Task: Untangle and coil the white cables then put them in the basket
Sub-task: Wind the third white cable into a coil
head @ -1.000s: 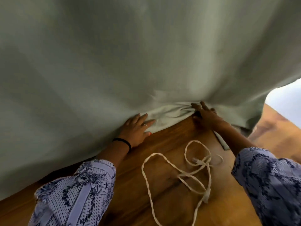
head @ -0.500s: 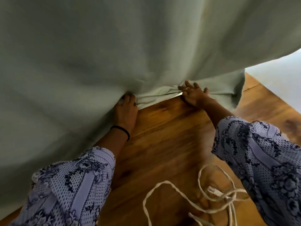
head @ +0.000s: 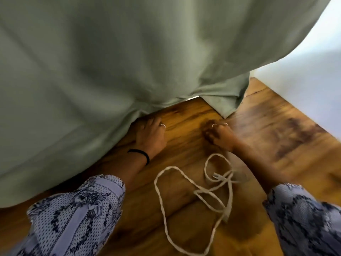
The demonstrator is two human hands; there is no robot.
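Observation:
A white flat cable (head: pixel 216 176) lies in loose, crossed loops on the wooden surface (head: pixel 267 126), between my two forearms. My left hand (head: pixel 150 133) rests flat on the wood, its fingertips at the hem of a big sage-green cloth (head: pixel 110 61). My right hand (head: pixel 219 133) is blurred, just beyond the cable's far loop and apart from the cloth. Its fingers are curled and I see nothing in them. No basket is in view.
The green cloth hangs over the whole upper and left part of the view and hides what is behind it. A pale wall or floor (head: pixel 313 71) borders the wood at the right.
Both hands have drawn back from the cloth's hem toward me. My right hand has left the cloth and curled. The view has dropped, so more of the cable shows.

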